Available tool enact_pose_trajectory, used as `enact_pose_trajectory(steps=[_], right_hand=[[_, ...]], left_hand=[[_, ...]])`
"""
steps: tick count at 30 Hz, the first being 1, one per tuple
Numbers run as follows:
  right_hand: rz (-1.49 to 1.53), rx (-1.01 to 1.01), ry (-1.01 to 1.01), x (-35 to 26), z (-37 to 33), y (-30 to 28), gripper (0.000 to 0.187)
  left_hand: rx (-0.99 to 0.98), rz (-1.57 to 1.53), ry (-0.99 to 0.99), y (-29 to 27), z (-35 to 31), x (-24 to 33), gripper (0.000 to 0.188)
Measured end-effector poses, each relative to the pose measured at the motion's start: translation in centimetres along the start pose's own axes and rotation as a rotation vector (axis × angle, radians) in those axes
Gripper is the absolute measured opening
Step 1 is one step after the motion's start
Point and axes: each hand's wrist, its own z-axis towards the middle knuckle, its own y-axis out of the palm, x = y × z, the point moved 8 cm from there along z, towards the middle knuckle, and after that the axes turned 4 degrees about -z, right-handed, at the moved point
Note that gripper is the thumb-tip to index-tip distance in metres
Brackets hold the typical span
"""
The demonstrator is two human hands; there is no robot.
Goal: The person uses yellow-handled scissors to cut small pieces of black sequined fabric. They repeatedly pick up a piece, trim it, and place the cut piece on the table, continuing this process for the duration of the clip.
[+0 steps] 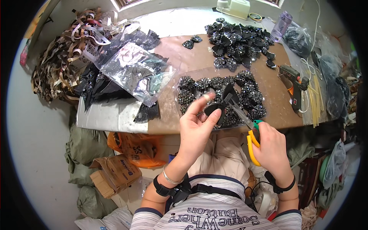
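Between the thumb and fingers of my left hand (197, 124) is a black bow (214, 111). My right hand (270, 145) is closed round the handles of a pair of scissors (247, 120), one handle yellow and one green. The scissor blades reach up to the left, their tips at the upper part of the bow; whether they touch it I cannot tell. Below and behind both hands, sparkly black bows (253, 92) lie in rows on a clear plastic sheet.
A heap of black bows (241, 42) lies at the back, a glue gun (294, 86) and glue sticks (316, 99) at the right. Plastic bags (134, 73) and black fabric cover the left. Ribbon strips (57, 61) pile up at far left. A purple bottle (281, 26) stands at back right.
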Motion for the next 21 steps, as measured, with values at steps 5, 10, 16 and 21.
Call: enact_pose_trajectory(steps=[5, 10, 16, 21], right_hand=[[0.022, -0.06, -0.054, -0.1, 0.3, -0.4, 0.027], [0.01, -0.021, -0.121, -0.3, 0.5, -1.3, 0.025], [-0.011, -0.068, -0.189, 0.0, 1.1, -1.4, 0.025], [0.041, -0.131, -0.214, -0.1, 1.4, -1.6, 0.025]], left_hand=[[-0.023, 0.149, -0.085, -1.1, -0.2, -1.1, 0.03], [-0.027, -0.116, -0.313, 0.1, -0.9, -1.2, 0.03], [-0.102, 0.018, -0.165, -0.8, -0.5, -1.5, 0.029], [-0.135, 0.071, -0.2, -0.4, -0.3, -1.1, 0.032]])
